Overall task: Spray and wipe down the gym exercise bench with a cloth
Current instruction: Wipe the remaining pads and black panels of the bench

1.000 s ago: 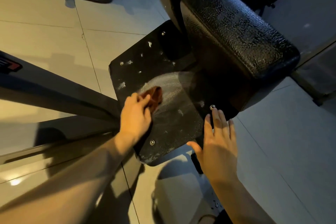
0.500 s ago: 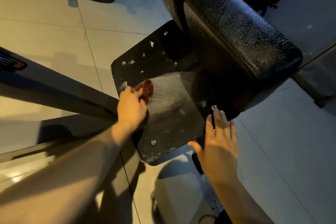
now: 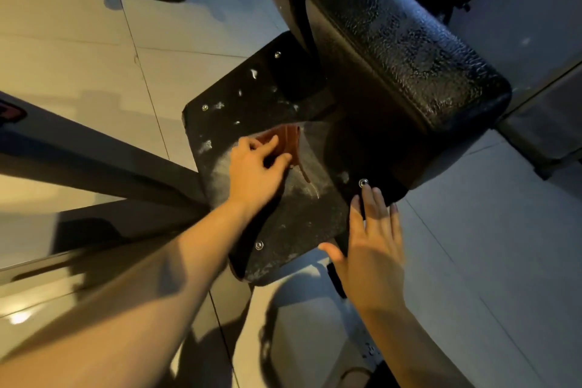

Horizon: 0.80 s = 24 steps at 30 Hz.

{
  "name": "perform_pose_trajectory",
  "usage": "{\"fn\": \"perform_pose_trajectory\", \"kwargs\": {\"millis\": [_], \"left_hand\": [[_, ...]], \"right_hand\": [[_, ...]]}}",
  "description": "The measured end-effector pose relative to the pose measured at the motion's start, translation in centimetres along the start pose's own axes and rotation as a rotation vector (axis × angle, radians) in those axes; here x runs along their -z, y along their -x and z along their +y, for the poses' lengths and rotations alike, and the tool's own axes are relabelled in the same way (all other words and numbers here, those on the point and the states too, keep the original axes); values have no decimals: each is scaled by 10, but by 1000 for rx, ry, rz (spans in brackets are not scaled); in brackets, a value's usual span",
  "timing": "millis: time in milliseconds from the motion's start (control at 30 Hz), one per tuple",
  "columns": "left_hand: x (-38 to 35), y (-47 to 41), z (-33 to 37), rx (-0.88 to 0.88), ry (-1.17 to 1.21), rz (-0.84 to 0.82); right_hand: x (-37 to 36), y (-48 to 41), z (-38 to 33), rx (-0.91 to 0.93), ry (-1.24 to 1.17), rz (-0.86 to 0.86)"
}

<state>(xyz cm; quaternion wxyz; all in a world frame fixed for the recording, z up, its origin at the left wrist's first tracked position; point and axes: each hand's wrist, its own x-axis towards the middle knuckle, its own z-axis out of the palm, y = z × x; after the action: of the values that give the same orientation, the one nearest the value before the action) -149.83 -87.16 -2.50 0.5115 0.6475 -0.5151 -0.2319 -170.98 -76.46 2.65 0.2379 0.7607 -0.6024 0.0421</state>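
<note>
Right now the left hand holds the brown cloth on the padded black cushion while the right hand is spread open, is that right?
Not quite. In the head view the left hand holds the brown cloth on the flat black plate below the padded black cushion, not on the cushion. The right hand is spread open, as you say.

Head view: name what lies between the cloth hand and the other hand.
In the head view, only the plate, streaked with pale residue, lies between the left hand gripping the cloth and right hand.
</note>
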Motion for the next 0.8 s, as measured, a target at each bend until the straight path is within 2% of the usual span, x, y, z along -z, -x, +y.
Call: {"fn": "perform_pose_trajectory", "kwargs": {"millis": [67,200,300,367,433,500,567,600,700,800], "left_hand": [[-8,20,15,-57,38,-5],[-23,67,44,-293,46,-56],[-20,60,40,-415,10,-105],[-19,35,30,-340,-34,-25],[-13,0,18,-137,-76,92],[-8,-26,10,54,-78,104],[-8,-27,19,106,-17,75],[-12,-19,30,55,0,51],[-28,26,67,-267,57,-104],[-24,33,65,-491,56,-238]], "right_hand": [[0,-2,0,0,5,6],[0,-2,2,14,-9,19],[-1,-2,3,19,-8,31],[-3,-3,2,10,-14,31],[-2,-2,1,-12,-7,5],[-1,-2,-1,-22,1,-13],[-2,-1,-1,-18,-9,-15],[-3,-2,1,-12,-18,-3],[-6,-2,5,9,-54,27],[-4,-1,3,-4,-99,11]]}}
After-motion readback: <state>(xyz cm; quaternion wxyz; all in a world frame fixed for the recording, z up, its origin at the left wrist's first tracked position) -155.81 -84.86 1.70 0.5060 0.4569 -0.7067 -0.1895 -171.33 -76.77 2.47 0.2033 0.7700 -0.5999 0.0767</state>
